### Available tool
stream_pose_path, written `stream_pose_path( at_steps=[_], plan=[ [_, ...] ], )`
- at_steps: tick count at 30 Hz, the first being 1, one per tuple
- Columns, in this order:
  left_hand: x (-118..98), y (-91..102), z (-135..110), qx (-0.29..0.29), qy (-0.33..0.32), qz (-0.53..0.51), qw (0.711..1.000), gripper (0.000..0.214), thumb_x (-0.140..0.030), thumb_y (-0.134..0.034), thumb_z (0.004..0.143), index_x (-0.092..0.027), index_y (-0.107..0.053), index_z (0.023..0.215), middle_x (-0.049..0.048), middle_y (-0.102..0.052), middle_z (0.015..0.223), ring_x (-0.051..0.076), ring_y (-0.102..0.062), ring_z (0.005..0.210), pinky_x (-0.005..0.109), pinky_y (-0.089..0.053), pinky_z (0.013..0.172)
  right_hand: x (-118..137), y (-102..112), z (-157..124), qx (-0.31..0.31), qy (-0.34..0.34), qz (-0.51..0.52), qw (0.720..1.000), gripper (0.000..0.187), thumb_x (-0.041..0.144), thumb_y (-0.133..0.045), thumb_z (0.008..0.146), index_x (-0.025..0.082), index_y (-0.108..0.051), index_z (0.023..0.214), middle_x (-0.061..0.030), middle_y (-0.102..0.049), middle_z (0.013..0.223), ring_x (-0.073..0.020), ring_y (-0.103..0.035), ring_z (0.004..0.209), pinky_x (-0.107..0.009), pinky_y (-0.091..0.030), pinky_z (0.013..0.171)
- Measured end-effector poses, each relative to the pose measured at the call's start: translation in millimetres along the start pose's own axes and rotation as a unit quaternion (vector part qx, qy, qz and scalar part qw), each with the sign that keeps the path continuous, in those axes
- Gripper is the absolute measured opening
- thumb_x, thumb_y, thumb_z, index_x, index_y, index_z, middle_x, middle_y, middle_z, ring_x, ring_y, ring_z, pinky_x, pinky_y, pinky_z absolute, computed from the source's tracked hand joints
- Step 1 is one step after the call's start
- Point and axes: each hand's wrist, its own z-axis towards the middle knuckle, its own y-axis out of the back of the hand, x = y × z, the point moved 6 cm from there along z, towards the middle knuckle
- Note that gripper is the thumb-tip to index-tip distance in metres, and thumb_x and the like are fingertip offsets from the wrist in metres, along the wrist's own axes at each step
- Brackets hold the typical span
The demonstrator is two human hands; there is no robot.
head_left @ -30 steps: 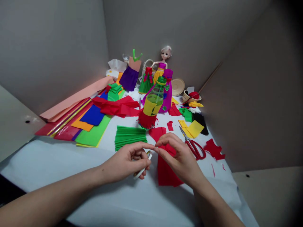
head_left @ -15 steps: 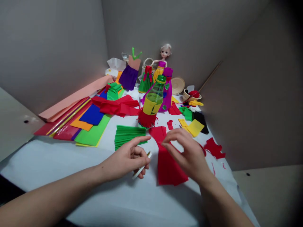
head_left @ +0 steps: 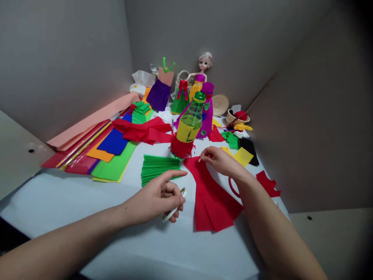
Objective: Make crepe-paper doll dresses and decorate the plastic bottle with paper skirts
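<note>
My left hand (head_left: 157, 196) is closed around a narrow roll of white tape (head_left: 171, 214), its index finger stretched out to the right. Over the top of a red dress-shaped paper cutout (head_left: 214, 202), my right hand (head_left: 220, 160) pinches a tiny white bit that looks like a piece of tape. The cutout lies on the white-covered table, narrow at the top and flared toward me. Beside my left hand is a sheet of pleated green paper (head_left: 155, 167). Red scissor handles (head_left: 232, 188) show partly behind my right forearm.
Behind the cutout stands a green bottle (head_left: 194, 116) with a yellow band and red fringe. A doll (head_left: 204, 68) and small paper dresses (head_left: 159, 93) stand at the back. Coloured paper sheets (head_left: 112, 165) are stacked left; yellow scraps (head_left: 244, 156) and a small bowl (head_left: 230, 118) lie right.
My right hand has moved away from me and slightly left, to the cutout's top. The red cutout's lower part now spreads wider to the right. My left hand has barely moved.
</note>
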Motion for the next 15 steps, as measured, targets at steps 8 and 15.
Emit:
stream_pose_path(
  at_steps=[8,15],
  plan=[
    [0,1.1,0,-0.003,0.006,-0.006,1.000,0.055,-0.020,-0.062,0.083,-0.019,-0.040,0.133,-0.0057,-0.062,0.070,0.011,-0.061,0.055,0.025,-0.048,0.056,-12,-17,0,-0.013,-0.071,0.073,0.995,0.021,0.033,-0.054,0.083,0.017,-0.068,0.083,-0.0025,-0.068,0.076,-0.0152,-0.057,0.069,-0.026,-0.040,0.063],
    [-2,0.1,1,-0.007,0.009,-0.007,1.000,0.053,-0.021,-0.063,0.083,-0.017,-0.040,0.131,-0.0061,-0.061,0.068,0.010,-0.060,0.053,0.025,-0.048,0.056,-9,-24,1,-0.011,-0.081,0.034,0.996,0.022,0.032,-0.055,0.085,0.018,-0.071,0.081,-0.0043,-0.071,0.079,-0.0167,-0.058,0.074,-0.026,-0.039,0.066]
  ],
)
